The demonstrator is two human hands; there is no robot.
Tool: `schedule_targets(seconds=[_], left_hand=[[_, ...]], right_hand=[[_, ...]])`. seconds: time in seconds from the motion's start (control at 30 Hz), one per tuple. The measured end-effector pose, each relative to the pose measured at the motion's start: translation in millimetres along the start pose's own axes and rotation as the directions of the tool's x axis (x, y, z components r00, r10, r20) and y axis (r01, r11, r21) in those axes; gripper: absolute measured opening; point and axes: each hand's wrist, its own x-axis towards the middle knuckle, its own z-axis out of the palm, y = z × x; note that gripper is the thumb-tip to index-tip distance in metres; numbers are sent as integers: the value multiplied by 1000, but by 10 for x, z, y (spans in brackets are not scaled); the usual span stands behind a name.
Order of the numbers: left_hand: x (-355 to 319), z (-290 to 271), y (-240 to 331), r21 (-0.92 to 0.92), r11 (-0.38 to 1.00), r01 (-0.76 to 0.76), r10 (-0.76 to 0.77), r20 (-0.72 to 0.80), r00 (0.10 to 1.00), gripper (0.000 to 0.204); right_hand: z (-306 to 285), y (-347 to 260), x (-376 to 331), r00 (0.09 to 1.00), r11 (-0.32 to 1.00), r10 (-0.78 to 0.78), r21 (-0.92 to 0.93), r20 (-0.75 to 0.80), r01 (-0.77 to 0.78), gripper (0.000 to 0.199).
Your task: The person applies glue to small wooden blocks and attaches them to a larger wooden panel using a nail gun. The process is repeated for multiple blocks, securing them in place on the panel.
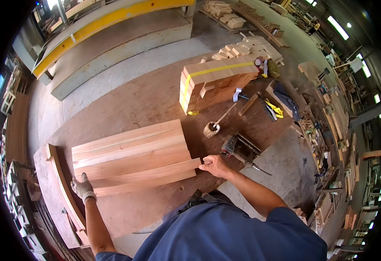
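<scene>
Several pale wooden boards (129, 145) lie side by side on the brown work table (125, 108). One nearer board (173, 168) sticks out past the others at its right end. The bare fingers of my right hand (215, 166) are closed on that end. At the left ends of the boards is my left hand (82, 188), in a light glove, thumb raised and apart from the fingers. Whether its palm touches a board edge is hard to tell. The nearest boards look smeared at their left part.
A stack of wood blocks (216, 82) bound with yellow tape stands at the far right. Nearer are a pot with a stick (211, 129) and a dark power tool (240, 148) with a hose. A long wooden strip (64, 187) lies at the left. A yellow-edged bench (112, 24) stands behind.
</scene>
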Motion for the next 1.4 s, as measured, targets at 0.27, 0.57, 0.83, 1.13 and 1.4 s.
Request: schedule_targets(seconds=[0.27, 0.57, 0.83, 1.13, 1.4], left_hand=[[-1287, -58, 1969, -699, 657, -283, 532, 164, 831, 50], [-2584, -649, 4145, -913, 373, -165, 861, 274, 429, 42], [-3013, -459, 4653, -932, 361, -35, 827, 302, 475, 40], [-3090, -221, 4004, -890, 448, -80, 817, 371, 442, 45], [-3118, -404, 3731, -887, 457, -62, 829, 400, 390, 44]], right_hand=[[-1136, 329, 296, 949, 915, 303, 304, -84, -266, 24], [-1877, -568, 1358, 713, 933, -359, -244, -602, 263, 41], [-1625, -1114, 1723, 832, 886, -299, -460, -467, 60, 61], [-1493, -1237, 1759, 841, 859, -280, -512, -463, 5, 56], [-1565, -1127, 1337, 710, 778, -511, -612, -484, 143, 42]])
